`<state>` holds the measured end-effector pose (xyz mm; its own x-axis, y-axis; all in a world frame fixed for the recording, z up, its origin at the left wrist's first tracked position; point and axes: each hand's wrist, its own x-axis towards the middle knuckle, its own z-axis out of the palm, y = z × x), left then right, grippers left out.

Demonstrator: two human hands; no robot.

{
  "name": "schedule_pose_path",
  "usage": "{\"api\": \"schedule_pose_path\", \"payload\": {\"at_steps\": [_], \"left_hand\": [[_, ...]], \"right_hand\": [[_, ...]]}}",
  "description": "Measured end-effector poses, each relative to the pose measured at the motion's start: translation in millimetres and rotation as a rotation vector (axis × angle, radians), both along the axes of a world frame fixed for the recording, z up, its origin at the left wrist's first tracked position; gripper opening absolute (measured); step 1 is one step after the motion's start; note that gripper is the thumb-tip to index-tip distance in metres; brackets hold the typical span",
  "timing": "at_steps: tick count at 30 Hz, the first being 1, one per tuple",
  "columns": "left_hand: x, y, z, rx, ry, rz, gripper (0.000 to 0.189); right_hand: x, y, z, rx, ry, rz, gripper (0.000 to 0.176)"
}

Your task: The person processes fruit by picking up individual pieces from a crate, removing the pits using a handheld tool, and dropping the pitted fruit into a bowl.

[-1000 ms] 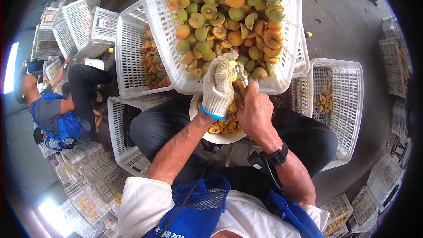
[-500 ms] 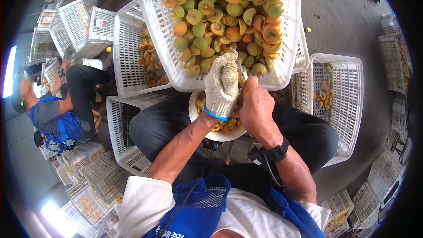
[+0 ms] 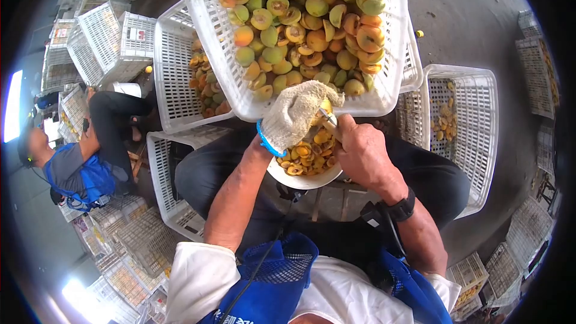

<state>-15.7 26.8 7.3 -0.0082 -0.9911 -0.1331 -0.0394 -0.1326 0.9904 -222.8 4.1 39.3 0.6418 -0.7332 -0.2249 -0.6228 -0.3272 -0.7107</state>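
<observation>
My left hand (image 3: 297, 114), in a cream knitted glove with a blue cuff, is closed round an apricot piece (image 3: 326, 105), most of it hidden by the fingers. In my bare right hand (image 3: 365, 151) is a small knife (image 3: 330, 121) with a pale handle; its metal end meets the fruit at the glove. Below both hands, a white bowl (image 3: 305, 182) between my knees holds cut apricot pieces (image 3: 309, 155). Just beyond the hands, a white crate (image 3: 240, 103) is heaped with green and orange apricots (image 3: 312, 24), many of them halved.
Crates with fruit stand at the left (image 3: 171, 72) and right (image 3: 480, 126) of my legs. Another crate (image 3: 161, 174) is beside my left knee. A person in a blue vest (image 3: 90, 174) sits at far left among stacked crates (image 3: 111, 39).
My left hand has tilted over and moved slightly left and down. My right hand has shifted right and down with the knife, so more of the bowl shows.
</observation>
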Motion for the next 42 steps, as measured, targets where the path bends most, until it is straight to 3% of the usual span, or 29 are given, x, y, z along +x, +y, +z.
{"api": "schedule_pose_path", "payload": {"at_steps": [2, 4, 6, 7, 9, 10, 12, 13, 16, 18, 20, 23, 25, 26, 28, 29, 31, 35, 38, 40, 42], "left_hand": [[0.5, -3.2, 7.1, -0.05, -0.005, -0.088, 0.04], [-4.2, -2.4, 10.4, -0.101, -0.084, -0.072, 0.027], [-6.7, -3.0, 12.4, -0.095, -0.09, -0.085, 0.029], [-7.6, -2.0, 10.8, -0.058, -0.032, -0.07, 0.03], [-7.6, -2.8, 9.8, -0.02, 0.024, -0.055, 0.031], [-7.1, -3.3, 10.9, -0.004, 0.045, -0.051, 0.032], [-6.3, -2.6, 9.3, 0.016, 0.068, -0.046, 0.033], [-4.9, -2.8, 5.2, 0.011, 0.098, -0.04, 0.034], [1.9, -6.4, 12.1, 0.027, 0.111, -0.033, 0.032], [3.2, -2.6, 7.1, -0.075, -0.142, -0.015, 0.047], [3.5, 2.5, 1.1, -0.033, -0.106, -0.008, 0.047], [4.9, 0.9, 6.1, -0.006, 0.038, 0.025, 0.048], [19.4, -1.0, 19.1, 0.082, 0.144, 0.042, 0.051], [17.6, 0.2, 21.8, 0.074, 0.162, 0.156, 0.053], [27.6, 1.5, 29.9, -0.004, 0.152, 0.194, 0.049], [33.4, 0.4, 36.6, -0.026, 0.073, 0.206, 0.05], [48.8, 7.2, 52.6, -0.098, -0.016, 0.256, 0.045], [99.7, 14.3, 75.4, -0.217, -0.248, 0.429, 0.031], [135.7, 10.6, 89.2, -0.224, -0.184, 0.495, 0.027], [160.1, -0.4, 85.7, -0.261, -0.141, 0.499, 0.025], [168.0, -9.9, 87.2, -0.35, -0.509, 0.629, 0.034]], "right_hand": [[-1.6, -1.5, -4.2, 0.073, -0.048, -0.024, 0.025], [-2.3, -3.8, -6.9, 0.143, -0.093, -0.053, 0.023], [-3.0, -4.7, -8.6, 0.398, -0.263, -0.055, 0.019], [-2.8, -5.8, -5.6, 0.398, -0.264, -0.057, 0.019], [-3.0, -11.7, 7.5, 0.742, -0.391, -0.072, 0.019], [-3.7, -15.1, 13.3, 0.743, -0.392, -0.073, 0.019], [-4.5, -21.6, 21.9, 1.181, -0.462, -0.151, 0.023], [-3.9, -24.0, 20.0, 1.181, -0.46, -0.15, 0.023], [1.8, -18.8, -2.4, 1.026, -0.386, -0.084, 0.023], [12.8, -15.0, -12.9, 0.096, -0.166, 0.013, 0.022], [9.0, -12.8, -11.9, 0.158, -0.069, 0.012, 0.021], [-1.1, -3.1, -9.1, 0.274, -0.193, 0.0, 0.021], [-10.9, 3.6, 6.1, 0.776, -0.415, 0.094, 0.024], [-12.9, 10.4, 0.5, 0.834, -0.287, 0.096, 0.023], [-11.3, 31.9, -42.0, 0.348, -0.249, 0.061, 0.022], [-8.5, 36.3, -43.0, 0.336, -0.26, 0.068, 0.022], [-2.2, 47.9, -43.0, -0.071, 0.0, 0.213, 0.017], [7.9, 54.7, -40.8, -0.008, -0.21, 0.253, 0.018], [7.5, 59.2, -47.2, -0.111, -0.053, 0.307, 0.014], [3.1, 66.9, -61.0, -0.003, 0.045, 0.518, 0.013], [3.6, 67.0, -53.3, -0.025, -0.032, 0.457, 0.013]]}}
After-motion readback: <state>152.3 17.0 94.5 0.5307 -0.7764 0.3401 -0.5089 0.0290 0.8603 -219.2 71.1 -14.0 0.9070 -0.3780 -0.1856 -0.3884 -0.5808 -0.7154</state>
